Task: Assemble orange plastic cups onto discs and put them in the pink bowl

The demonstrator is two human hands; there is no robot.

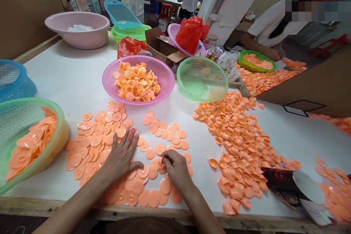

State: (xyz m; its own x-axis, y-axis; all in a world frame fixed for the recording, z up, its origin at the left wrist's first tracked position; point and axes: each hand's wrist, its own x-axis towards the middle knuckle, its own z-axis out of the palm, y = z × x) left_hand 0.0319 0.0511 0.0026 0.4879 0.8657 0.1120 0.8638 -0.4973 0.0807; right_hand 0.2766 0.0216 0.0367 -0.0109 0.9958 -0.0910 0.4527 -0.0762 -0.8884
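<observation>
My left hand [123, 155] lies flat with fingers spread on a heap of orange plastic discs [95, 140], which look like toy saucers. To its right, my right hand [175, 166] has its fingers pinched together low over more discs; a small orange piece shows at the fingertips, partly hidden. Loose discs [167, 131] lie spread beyond both hands. Small orange cups [238, 142] form a long pile to the right. Behind the discs stands a pink basin [164, 80] with orange cups and saucers inside.
A green basket [61, 131] with orange discs stands at left, near a blue basket [24, 87]. Another green basket [203, 97] is beside the pink basin. At right lie a dark printed packet [279, 184] and a cardboard divider [309, 80]. A person [271, 29] works beyond, at a green bowl.
</observation>
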